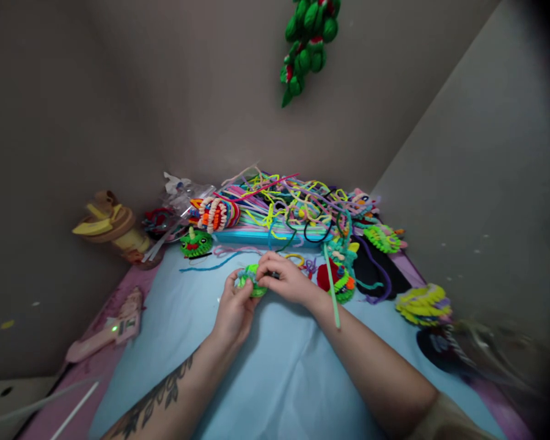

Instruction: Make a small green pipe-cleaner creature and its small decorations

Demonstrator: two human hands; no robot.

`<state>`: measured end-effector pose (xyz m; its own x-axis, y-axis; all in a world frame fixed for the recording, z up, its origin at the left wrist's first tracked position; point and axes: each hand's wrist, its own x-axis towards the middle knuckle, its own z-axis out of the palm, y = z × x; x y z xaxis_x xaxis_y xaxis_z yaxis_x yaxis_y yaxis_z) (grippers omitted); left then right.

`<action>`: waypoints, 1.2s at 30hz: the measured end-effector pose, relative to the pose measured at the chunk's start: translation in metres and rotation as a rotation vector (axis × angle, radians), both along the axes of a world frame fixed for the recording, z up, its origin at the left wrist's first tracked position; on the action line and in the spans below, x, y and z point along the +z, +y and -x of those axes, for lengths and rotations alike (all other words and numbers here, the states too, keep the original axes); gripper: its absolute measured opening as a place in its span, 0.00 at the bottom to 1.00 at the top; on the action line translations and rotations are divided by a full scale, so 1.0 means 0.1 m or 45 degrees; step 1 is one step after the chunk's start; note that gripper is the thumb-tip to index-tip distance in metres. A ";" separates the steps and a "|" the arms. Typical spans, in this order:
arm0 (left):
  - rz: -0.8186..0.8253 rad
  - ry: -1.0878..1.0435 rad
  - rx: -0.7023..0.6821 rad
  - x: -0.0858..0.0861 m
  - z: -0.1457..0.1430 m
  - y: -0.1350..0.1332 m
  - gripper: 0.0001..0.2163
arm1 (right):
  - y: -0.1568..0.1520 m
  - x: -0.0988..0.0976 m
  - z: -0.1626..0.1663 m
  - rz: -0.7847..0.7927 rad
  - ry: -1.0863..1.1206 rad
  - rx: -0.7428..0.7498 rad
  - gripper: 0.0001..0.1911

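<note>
My left hand (pixel 233 308) is closed around a small green and blue fuzzy pipe-cleaner piece (pixel 255 287), held just above the light blue cloth. The fingers of my right hand (pixel 284 278) pinch at the piece's right edge; the exact strand between the fingertips is hidden. A pale green pipe cleaner (pixel 332 287) slants across near my right wrist. Right of that hand lies a red and green pipe-cleaner figure (pixel 343 282). A green figure with eyes and a horn (pixel 196 242) stands to the left beyond my left hand.
A blue tray (pixel 275 238) heaped with many-coloured pipe cleaners (pixel 279 201) stands at the back. A pink glue gun (pixel 112 336) with a green light lies left. A yellow container (pixel 131 241) is beyond it. Rightward are a yellow coil (pixel 424 304) and a clear plastic bottle-like thing (pixel 490 351).
</note>
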<state>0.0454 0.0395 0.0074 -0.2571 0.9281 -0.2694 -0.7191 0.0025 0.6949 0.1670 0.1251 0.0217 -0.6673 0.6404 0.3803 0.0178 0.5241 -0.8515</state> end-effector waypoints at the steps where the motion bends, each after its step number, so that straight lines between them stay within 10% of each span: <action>1: -0.009 0.008 0.002 0.00 -0.01 0.00 0.19 | 0.00 0.00 0.00 0.004 0.002 0.003 0.08; 18: 0.167 -0.018 0.017 -0.08 0.03 0.08 0.18 | -0.01 -0.12 0.12 0.174 0.094 -0.153 0.10; 23: 0.235 -0.230 0.125 -0.02 0.09 0.14 0.06 | 0.02 -0.19 0.10 0.351 0.298 -0.561 0.10; 36: 0.090 -0.200 0.234 -0.02 0.08 0.10 0.11 | -0.12 -0.26 0.18 -0.040 0.039 -0.447 0.07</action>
<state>0.0370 0.0497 0.0052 -0.3696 0.8470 -0.3821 -0.8112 -0.0936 0.5773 0.1489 0.1130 -0.0041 -0.3965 0.8166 0.4195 0.1763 0.5162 -0.8381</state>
